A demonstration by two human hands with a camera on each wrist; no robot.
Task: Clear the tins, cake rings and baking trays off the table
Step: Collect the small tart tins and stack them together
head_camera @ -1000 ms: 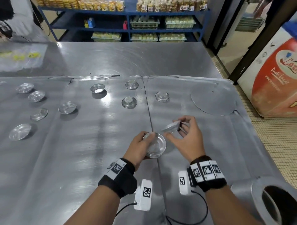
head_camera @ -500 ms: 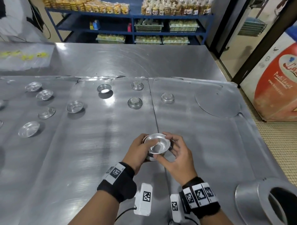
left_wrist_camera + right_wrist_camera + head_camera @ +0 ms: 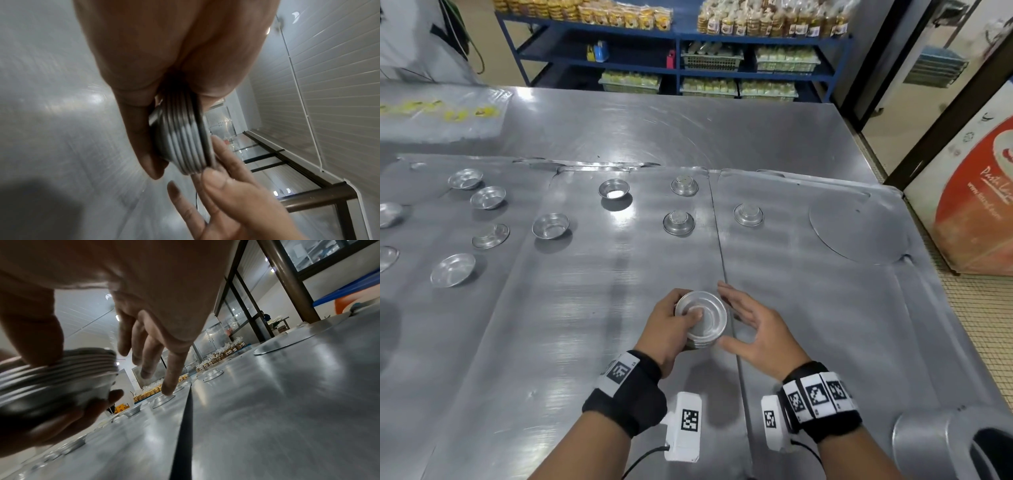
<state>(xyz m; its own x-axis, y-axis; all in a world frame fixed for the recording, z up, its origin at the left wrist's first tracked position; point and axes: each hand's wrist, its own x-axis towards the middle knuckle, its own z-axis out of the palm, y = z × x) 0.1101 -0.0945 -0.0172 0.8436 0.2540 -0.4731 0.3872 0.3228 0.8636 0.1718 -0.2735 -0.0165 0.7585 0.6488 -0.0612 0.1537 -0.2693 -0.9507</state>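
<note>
My left hand [image 3: 674,325] grips a stack of small round metal tins [image 3: 705,318] just above the steel table [image 3: 585,342], with its thumb inside the top tin. In the left wrist view the stack [image 3: 183,142] shows several nested rims, with fingers underneath. My right hand [image 3: 746,322] is beside the stack with its fingers straight and spread. Only its thumb touches the stack's rim [image 3: 55,374]. Loose tins lie farther off: three upside down [image 3: 678,222] [image 3: 684,186] [image 3: 748,214], and several upright on the left [image 3: 550,225] [image 3: 452,269].
A flat round metal disc [image 3: 858,226] lies at the table's right. A tall cake ring [image 3: 945,445] stands at the near right corner. Plastic sheeting [image 3: 438,116] covers the far left. Blue shelves [image 3: 678,41] with packed goods stand behind the table.
My right hand brought a single tin over, set it on top of the stack and let go. Its fingers are now spread. My left hand kept hold of the stack.
</note>
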